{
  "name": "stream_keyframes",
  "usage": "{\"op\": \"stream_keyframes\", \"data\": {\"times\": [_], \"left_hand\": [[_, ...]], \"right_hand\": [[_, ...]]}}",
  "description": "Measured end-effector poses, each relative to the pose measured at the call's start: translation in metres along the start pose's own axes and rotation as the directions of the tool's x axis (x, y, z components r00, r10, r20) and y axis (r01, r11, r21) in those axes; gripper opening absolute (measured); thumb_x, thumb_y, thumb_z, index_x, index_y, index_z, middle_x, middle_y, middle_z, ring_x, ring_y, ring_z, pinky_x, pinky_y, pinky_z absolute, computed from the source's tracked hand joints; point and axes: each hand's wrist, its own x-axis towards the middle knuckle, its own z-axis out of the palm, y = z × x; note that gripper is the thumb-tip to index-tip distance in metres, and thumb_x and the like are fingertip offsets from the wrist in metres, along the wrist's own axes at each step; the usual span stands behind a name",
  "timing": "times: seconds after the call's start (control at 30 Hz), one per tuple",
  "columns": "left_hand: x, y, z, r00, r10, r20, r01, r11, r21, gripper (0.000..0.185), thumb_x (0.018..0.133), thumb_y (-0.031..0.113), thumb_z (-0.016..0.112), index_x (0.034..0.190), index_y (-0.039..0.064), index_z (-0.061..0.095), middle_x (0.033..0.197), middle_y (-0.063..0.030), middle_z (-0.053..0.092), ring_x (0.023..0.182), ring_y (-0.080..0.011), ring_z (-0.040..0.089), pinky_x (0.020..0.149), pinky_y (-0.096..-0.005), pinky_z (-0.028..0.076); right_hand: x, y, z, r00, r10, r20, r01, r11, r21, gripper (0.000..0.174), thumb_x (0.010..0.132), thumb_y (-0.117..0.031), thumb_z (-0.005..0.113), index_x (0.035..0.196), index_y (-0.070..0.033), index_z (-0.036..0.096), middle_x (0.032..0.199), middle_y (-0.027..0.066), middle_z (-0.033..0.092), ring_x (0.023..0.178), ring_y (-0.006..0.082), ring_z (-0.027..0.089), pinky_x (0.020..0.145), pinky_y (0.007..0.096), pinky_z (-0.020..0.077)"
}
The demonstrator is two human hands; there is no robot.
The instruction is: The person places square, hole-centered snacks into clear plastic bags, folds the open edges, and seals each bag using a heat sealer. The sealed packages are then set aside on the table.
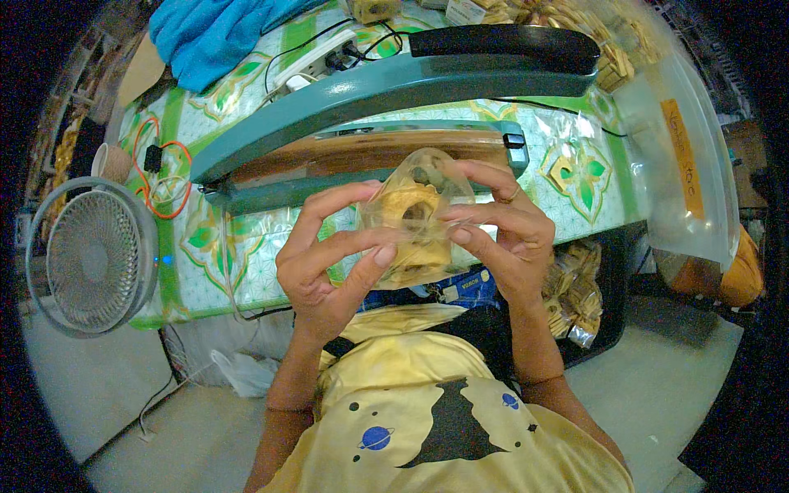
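Observation:
Between my hands is a clear plastic bag (425, 166) with pale yellow-brown pieces (410, 200), apparently food, inside it. My left hand (327, 265) pinches the bag's left side between thumb and fingers. On the other side, my right hand (508, 237) grips it the same way, a ring on one finger. Just beyond the bag stands a teal impulse heat sealer (370, 154) with its long arm (345, 89) raised. The arm ends in a black handle (505, 48) at the upper right. My fingers hide part of the bag.
A round fan (92, 262) stands at the left, near an orange cable (188, 179). A power strip (317, 61) and blue cloth (209, 37) lie behind the sealer. Filled packets (573, 289) sit in a black bin (616, 296) at lower right. A translucent plastic container (653, 154) is at right.

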Motion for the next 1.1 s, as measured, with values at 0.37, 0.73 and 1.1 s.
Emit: {"op": "stream_keyframes", "data": {"times": [0.37, 0.73, 1.1], "left_hand": [[0.008, -0.006, -0.014, 0.984, 0.169, 0.054, -0.172, 0.984, 0.046, 0.022, 0.07, 0.008, 0.078, 0.093, 0.007, 0.075, 0.108, -0.0103, 0.068, 0.104, -0.027, 0.062, 0.091, -0.0416, 0.047], [0.006, 0.005, -0.011, 0.982, -0.032, 0.188, 0.057, 0.99, -0.132, 0.025, 0.07, 0.009, 0.076, 0.095, 0.009, 0.077, 0.121, -0.0161, 0.064, 0.116, -0.0307, 0.058, 0.099, -0.0412, 0.043], [0.005, 0.005, -0.013, 0.972, -0.067, 0.225, 0.092, 0.99, -0.104, 0.023, 0.072, 0.018, 0.078, 0.093, 0.01, 0.077, 0.125, -0.0154, 0.061, 0.119, -0.0304, 0.055, 0.101, -0.0427, 0.041]], "right_hand": [[0.007, -0.003, -0.011, 0.991, -0.118, 0.061, 0.12, 0.993, -0.018, 0.01, 0.071, -0.009, 0.078, 0.081, -0.01, 0.076, 0.097, 0.0041, 0.074, 0.098, 0.0215, 0.067, 0.104, 0.0476, 0.0361], [0.005, -0.005, -0.016, 0.99, -0.071, 0.125, 0.077, 0.996, -0.045, 0.019, 0.063, -0.007, 0.075, 0.082, -0.007, 0.076, 0.095, 0.0082, 0.073, 0.103, 0.0276, 0.063, 0.107, 0.0501, 0.0326], [0.002, -0.006, -0.015, 0.994, -0.06, 0.086, 0.059, 0.998, 0.015, 0.015, 0.066, -0.006, 0.066, 0.079, -0.004, 0.074, 0.094, 0.0108, 0.073, 0.1, 0.0276, 0.063, 0.108, 0.0504, 0.0326]]}}
